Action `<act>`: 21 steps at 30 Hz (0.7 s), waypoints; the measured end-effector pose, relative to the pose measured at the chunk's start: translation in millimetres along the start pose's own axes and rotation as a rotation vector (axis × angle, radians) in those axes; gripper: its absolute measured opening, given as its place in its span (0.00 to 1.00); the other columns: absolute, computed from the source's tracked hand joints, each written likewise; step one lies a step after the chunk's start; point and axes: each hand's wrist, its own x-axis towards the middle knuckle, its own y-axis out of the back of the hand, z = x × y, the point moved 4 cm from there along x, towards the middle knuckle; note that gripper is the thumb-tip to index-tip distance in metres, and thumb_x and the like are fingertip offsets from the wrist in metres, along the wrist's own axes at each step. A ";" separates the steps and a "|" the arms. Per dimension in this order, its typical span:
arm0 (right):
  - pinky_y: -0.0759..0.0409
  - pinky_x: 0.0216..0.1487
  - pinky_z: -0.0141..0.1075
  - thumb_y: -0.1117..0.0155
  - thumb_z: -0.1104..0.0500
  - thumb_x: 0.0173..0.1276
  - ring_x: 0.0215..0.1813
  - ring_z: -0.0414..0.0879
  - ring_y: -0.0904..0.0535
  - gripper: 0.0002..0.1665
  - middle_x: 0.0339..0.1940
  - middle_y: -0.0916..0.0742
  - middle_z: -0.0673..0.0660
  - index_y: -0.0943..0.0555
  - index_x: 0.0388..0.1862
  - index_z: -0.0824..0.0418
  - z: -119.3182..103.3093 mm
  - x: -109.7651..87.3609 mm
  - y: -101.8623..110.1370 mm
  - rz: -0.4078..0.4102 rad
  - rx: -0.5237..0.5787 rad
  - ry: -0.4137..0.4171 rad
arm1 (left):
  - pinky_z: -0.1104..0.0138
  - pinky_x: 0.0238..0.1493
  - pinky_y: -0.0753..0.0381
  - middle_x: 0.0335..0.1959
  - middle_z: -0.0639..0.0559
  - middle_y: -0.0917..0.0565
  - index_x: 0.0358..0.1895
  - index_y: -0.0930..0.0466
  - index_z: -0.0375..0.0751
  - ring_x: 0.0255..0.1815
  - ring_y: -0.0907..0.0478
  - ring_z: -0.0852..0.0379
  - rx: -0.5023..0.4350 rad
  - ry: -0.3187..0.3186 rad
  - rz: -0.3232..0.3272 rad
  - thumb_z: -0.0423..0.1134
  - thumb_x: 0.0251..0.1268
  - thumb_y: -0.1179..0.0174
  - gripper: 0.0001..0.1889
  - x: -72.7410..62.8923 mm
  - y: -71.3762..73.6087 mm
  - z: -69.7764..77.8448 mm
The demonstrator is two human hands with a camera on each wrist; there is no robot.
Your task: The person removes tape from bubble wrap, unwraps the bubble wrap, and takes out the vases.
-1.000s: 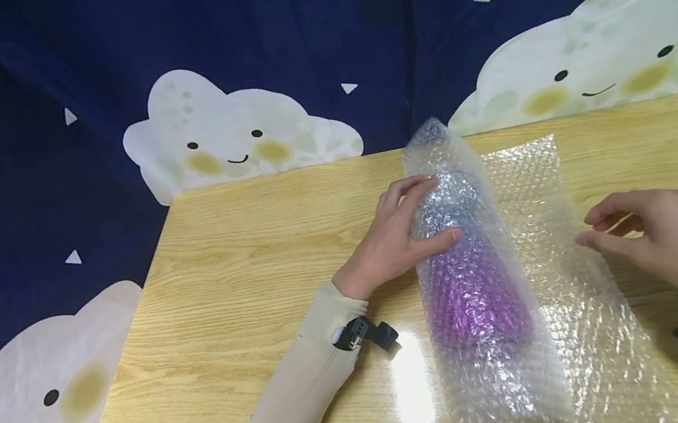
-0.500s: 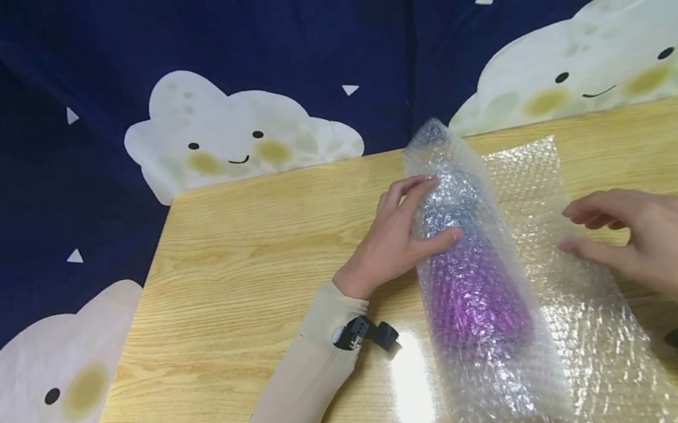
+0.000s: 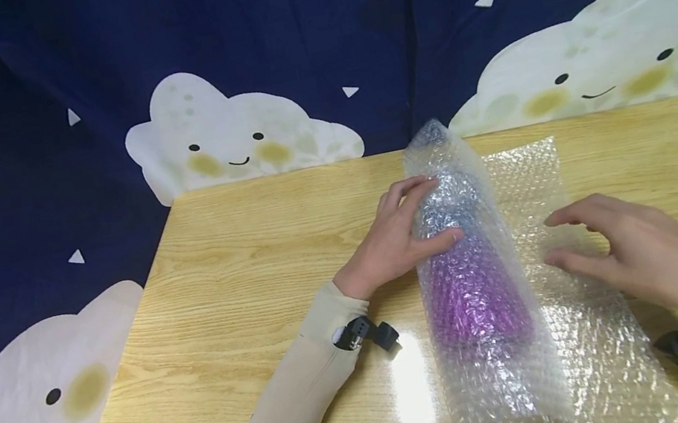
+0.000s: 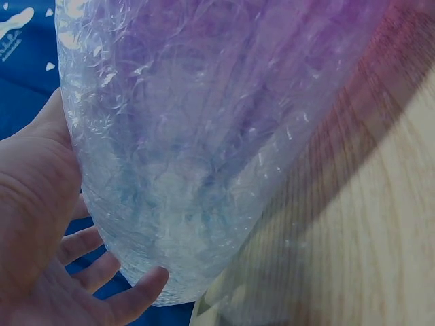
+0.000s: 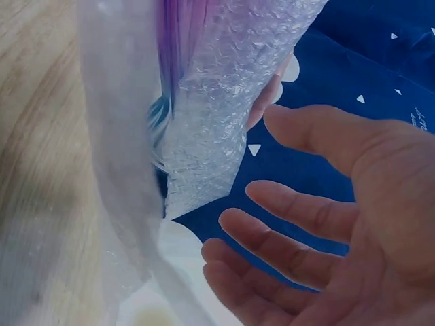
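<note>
A purple-to-blue, bottle-shaped thing (image 3: 471,286) lies under a layer of bubble wrap (image 3: 500,391), its narrow bluish end towards the back of the table. My left hand (image 3: 389,244) rests on the upper left of the wrapped shape, thumb and fingers spread over it. In the left wrist view, fingertips (image 4: 153,282) touch the wrap near the narrow end. My right hand (image 3: 638,246) hovers above the loose right part of the wrap, thumb and fingers apart and holding nothing. From the right wrist view, blue and purple streaks (image 5: 180,54) show beside the fold of the wrap.
The wooden table (image 3: 252,257) carries the wrap at right of centre, and the wrap's top end sticks out past the back edge. A dark blue cloth (image 3: 345,14) with smiling clouds hangs behind. Each wrist bears a small black camera (image 3: 364,334).
My right hand has moved left over the loose side of the bubble wrap, and its thumb and fingers have spread. The left hand and the wrapped thing have stayed in place.
</note>
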 end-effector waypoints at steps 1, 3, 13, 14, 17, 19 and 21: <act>0.16 0.42 0.63 0.22 0.46 0.62 0.49 0.66 0.14 0.28 0.57 0.12 0.66 0.16 0.57 0.57 0.2 0.0 -0.9 0.000 0.002 0.007 | 0.54 0.78 0.29 0.81 0.52 0.42 0.81 0.41 0.53 0.81 0.44 0.52 0.002 -0.002 0.001 0.61 0.66 0.33 0.45 0.1 -0.2 -0.1; 0.16 0.42 0.64 0.21 0.46 0.61 0.49 0.66 0.14 0.28 0.56 0.12 0.65 0.16 0.57 0.55 1.0 0.2 -3.0 -0.003 0.005 0.018 | 0.55 0.78 0.29 0.81 0.52 0.42 0.81 0.42 0.53 0.81 0.44 0.52 0.006 -0.003 0.000 0.61 0.66 0.33 0.45 0.4 -0.5 -0.3; 0.17 0.48 0.67 0.21 0.42 0.60 0.54 0.69 0.15 0.38 0.64 0.17 0.67 0.20 0.64 0.56 6.4 1.5 -15.7 -0.121 -0.011 0.034 | 0.54 0.78 0.29 0.82 0.53 0.42 0.81 0.42 0.54 0.81 0.45 0.53 0.001 0.009 -0.006 0.61 0.66 0.33 0.44 0.7 -1.0 -0.3; 0.17 0.47 0.67 0.21 0.41 0.60 0.54 0.69 0.15 0.38 0.65 0.18 0.68 0.21 0.65 0.56 7.2 1.7 -17.1 -0.142 -0.010 0.030 | 0.54 0.78 0.29 0.82 0.53 0.42 0.81 0.41 0.54 0.81 0.45 0.53 -0.001 0.008 -0.004 0.61 0.66 0.33 0.44 0.6 -0.9 -0.3; 0.17 0.48 0.68 0.22 0.40 0.61 0.55 0.70 0.16 0.41 0.67 0.20 0.69 0.22 0.67 0.57 9.5 2.3 -20.6 -0.190 -0.009 0.018 | 0.54 0.78 0.29 0.81 0.53 0.42 0.81 0.41 0.54 0.81 0.45 0.53 -0.005 0.010 -0.003 0.61 0.66 0.33 0.44 0.6 -0.9 -0.5; 0.17 0.48 0.68 0.22 0.39 0.61 0.56 0.70 0.17 0.42 0.67 0.21 0.69 0.23 0.68 0.58 10.7 2.8 -22.5 -0.211 -0.015 0.017 | 0.54 0.78 0.29 0.81 0.53 0.42 0.81 0.41 0.54 0.81 0.45 0.52 -0.007 0.011 -0.001 0.61 0.66 0.33 0.44 0.8 -1.0 -0.7; 0.17 0.49 0.67 0.22 0.39 0.60 0.56 0.70 0.17 0.42 0.67 0.21 0.70 0.23 0.67 0.59 11.6 3.1 -23.9 -0.222 -0.019 0.019 | 0.54 0.78 0.29 0.81 0.53 0.42 0.81 0.41 0.54 0.81 0.45 0.52 -0.005 0.012 -0.001 0.61 0.66 0.33 0.44 0.9 -1.1 -0.8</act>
